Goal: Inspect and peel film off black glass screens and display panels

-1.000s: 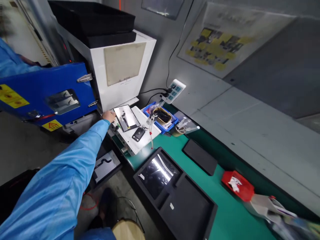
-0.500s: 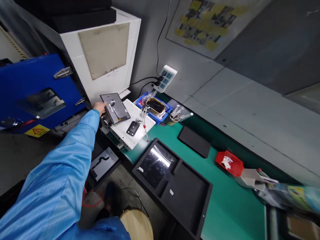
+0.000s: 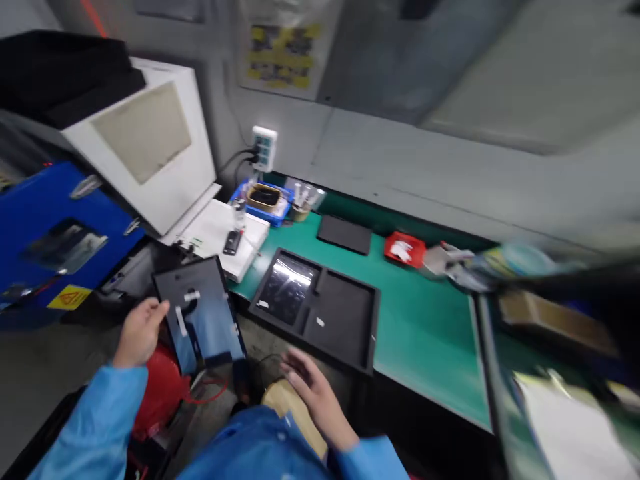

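My left hand [image 3: 140, 332] pinches the left edge of a thin flat display panel [image 3: 204, 327], dark grey with white tape strips and a dark curved piece on its back. It hangs tilted over the gap in front of the bench. Nothing is in my right hand [image 3: 320, 397], whose slightly bent fingers are apart above a round wooden stool [image 3: 286, 402]. On the bench, a black two-compartment tray [image 3: 363, 365] carries a glossy dark screen [image 3: 287, 287] in its left compartment. The panel seen low beside the bench earlier cannot be made out now.
A white platform [image 3: 213, 227] bears a small black device [image 3: 232, 243]. Behind it stand a blue bin [image 3: 283, 212] and a cup of tools [image 3: 300, 213]. A black slab [image 3: 345, 235] and a red box [image 3: 417, 253] line the green bench [image 3: 425, 327]. A blue machine door [image 3: 30, 220] is at left.
My left hand has brought the panel off the white platform, down and towards me. My right hand has come into view. The camera view has swung to the right.
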Available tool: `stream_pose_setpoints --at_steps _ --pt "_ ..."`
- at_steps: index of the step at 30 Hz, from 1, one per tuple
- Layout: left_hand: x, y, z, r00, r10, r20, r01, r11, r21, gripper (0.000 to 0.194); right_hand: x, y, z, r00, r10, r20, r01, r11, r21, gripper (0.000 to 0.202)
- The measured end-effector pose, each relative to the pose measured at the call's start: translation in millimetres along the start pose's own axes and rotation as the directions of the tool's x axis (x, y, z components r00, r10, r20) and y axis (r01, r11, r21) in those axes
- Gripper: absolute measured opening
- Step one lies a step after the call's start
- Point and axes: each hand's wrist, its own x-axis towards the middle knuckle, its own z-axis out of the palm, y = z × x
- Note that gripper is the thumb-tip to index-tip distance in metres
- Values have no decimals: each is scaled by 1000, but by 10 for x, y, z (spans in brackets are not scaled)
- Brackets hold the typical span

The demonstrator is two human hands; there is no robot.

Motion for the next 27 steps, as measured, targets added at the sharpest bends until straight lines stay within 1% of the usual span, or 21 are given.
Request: stream_pose_setpoints --at_steps 1,3,4,6,8,9,11,13,14,15,16,18,20,22,23,25,27 --pt "-221 -116 120 995 -83 62 88 994 -71 60 7 -78 101 996 -37 84 35 999 21 65" --pt "-585 -324 375 964 -208 164 227 968 -107 60 -13 -122 199 994 -55 94 46 994 102 69" --pt "-726 -409 500 952 -241 189 263 959 -103 60 -43 -90 208 995 -56 82 44 989 142 69" --pt "-923 -532 727 932 -275 236 300 951 -75 57 -129 36 173 998 -62 30 54 977 206 63" --pt "-1008 -592 928 904 -306 300 339 938 -66 53 -213 178 93 996 -78 -30 83 966 246 54" --pt "-1010 -601 1026 883 -325 340 373 924 -85 50 -243 236 39 995 -85 -60 98 960 263 50" --pt "-945 -588 1236 826 -347 444 460 871 -175 42 -268 323 -85 990 -86 -112 116 946 302 47" --pt "-805 -553 1489 772 -360 524 559 776 -290 30 -254 386 -223 984 -73 -160 126 928 351 50" --pt "-717 -534 1633 754 -372 541 598 728 -334 22 -236 416 -295 980 -64 -187 131 917 376 51" --pt "-624 -516 1784 750 -390 535 621 694 -365 18 -211 447 -370 975 -53 -216 137 907 398 52" --pt "-531 -501 1937 754 -402 519 626 680 -382 19 -178 476 -448 968 -43 -249 147 897 417 52" --pt "-359 -479 2218 774 -409 483 610 685 -398 24 -84 523 -611 947 -24 -320 171 883 437 52" --pt "-228 -463 2423 787 -398 472 594 698 -401 25 55 536 -786 920 -4 -392 190 878 439 47" --pt "-146 -456 2516 790 -391 473 588 704 -399 24 237 510 -962 891 28 -452 191 882 430 38" --pt "-124 -459 2518 789 -389 475 586 708 -394 23 338 487 -1046 878 47 -477 183 887 424 34" --pt "-105 -480 2436 792 -390 470 580 722 -378 22 539 439 -1190 854 82 -514 162 897 411 31" --pt "-103 -519 2257 802 -396 448 566 743 -356 21 713 407 -1289 832 106 -544 142 908 395 30"
